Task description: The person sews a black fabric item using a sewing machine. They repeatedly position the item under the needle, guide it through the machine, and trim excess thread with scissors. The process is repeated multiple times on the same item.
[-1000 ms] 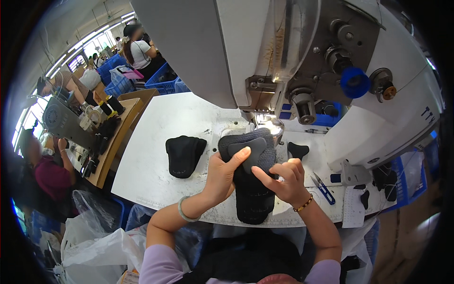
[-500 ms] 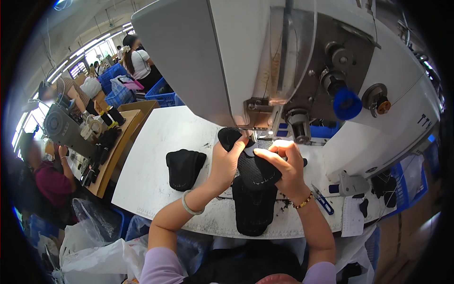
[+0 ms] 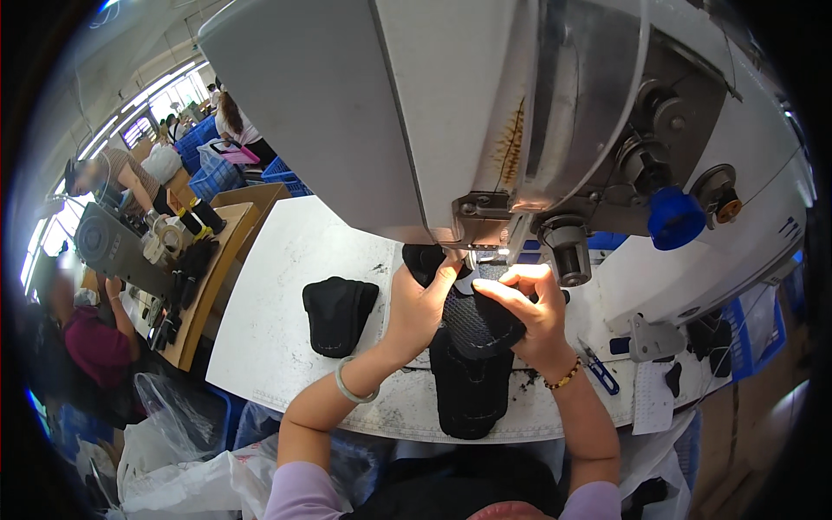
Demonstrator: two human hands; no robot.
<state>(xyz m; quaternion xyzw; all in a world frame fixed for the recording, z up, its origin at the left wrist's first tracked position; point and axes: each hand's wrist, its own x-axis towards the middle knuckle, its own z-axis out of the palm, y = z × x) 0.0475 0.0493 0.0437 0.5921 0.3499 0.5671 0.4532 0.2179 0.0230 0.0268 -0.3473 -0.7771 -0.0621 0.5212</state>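
A black mesh fabric piece [image 3: 481,325] with light stitching near its lower edge lies under the sewing machine's needle area [image 3: 485,247]. My left hand [image 3: 422,299] grips its left side, thumb pressed near the needle. On the right side, my right hand [image 3: 537,312] pinches the piece between thumb and forefinger. A small pale patch shows between both hands. Partly beneath this piece and nearer to me rests a stack of similar black fabric pieces [image 3: 471,399]. Another black piece [image 3: 338,316] lies apart on the white table, left of my left hand.
The white sewing machine head [image 3: 338,113] looms above my hands, with a blue knob [image 3: 676,218] on its right. Blue thread snips [image 3: 600,371] lie right of my right wrist on the white table [image 3: 260,347]. Co-workers sit at machines on the left.
The view has shifted, so the machine head looks larger and nearer. My hands keep their hold on the mesh piece, which has barely moved.
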